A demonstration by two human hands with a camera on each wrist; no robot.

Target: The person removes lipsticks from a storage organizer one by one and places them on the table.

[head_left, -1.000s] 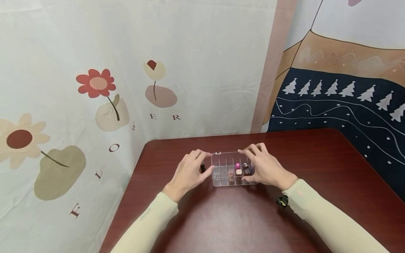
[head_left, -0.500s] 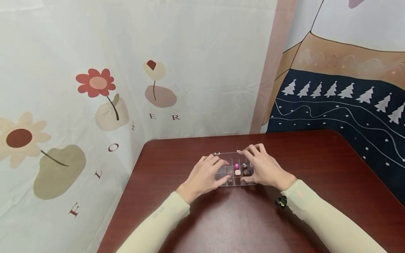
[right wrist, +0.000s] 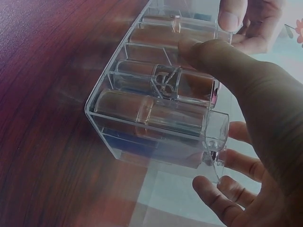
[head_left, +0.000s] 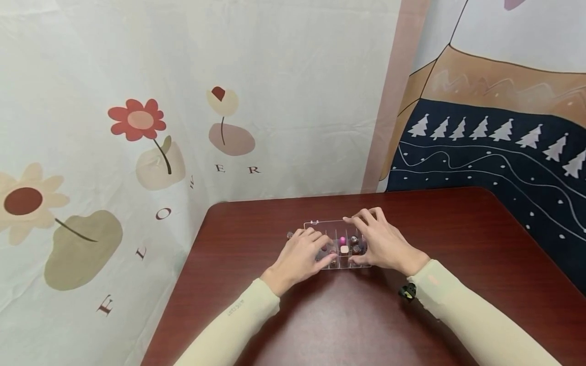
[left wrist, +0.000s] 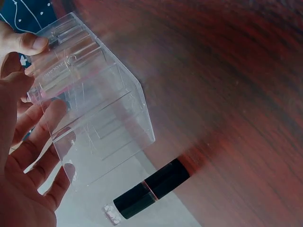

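Note:
A clear, divided plastic organizer (head_left: 341,264) stands on the table with several cosmetic tubes upright inside. My right hand (head_left: 386,243) holds its right end, thumb in front and fingers at the back. My left hand (head_left: 299,254) reaches over the left half, thumb and fingers curved around a tube (head_left: 333,263) with a copper band. Its thumb tip lies close to that tube's top in the right wrist view; whether it pinches the tube, I cannot tell. Beside the organizer's left end, a black lipstick tube (left wrist: 150,189) with a clear end stands on the table.
The dark red table (head_left: 293,325) extends around both arms. Its back edge meets a white curtain (head_left: 293,101) printed with flowers. At the right hangs a navy cloth (head_left: 480,157) with white trees.
My left hand has moved right, from the organizer's left end near the black lipstick tube to over its left-middle compartments. My right hand has stayed on the right end.

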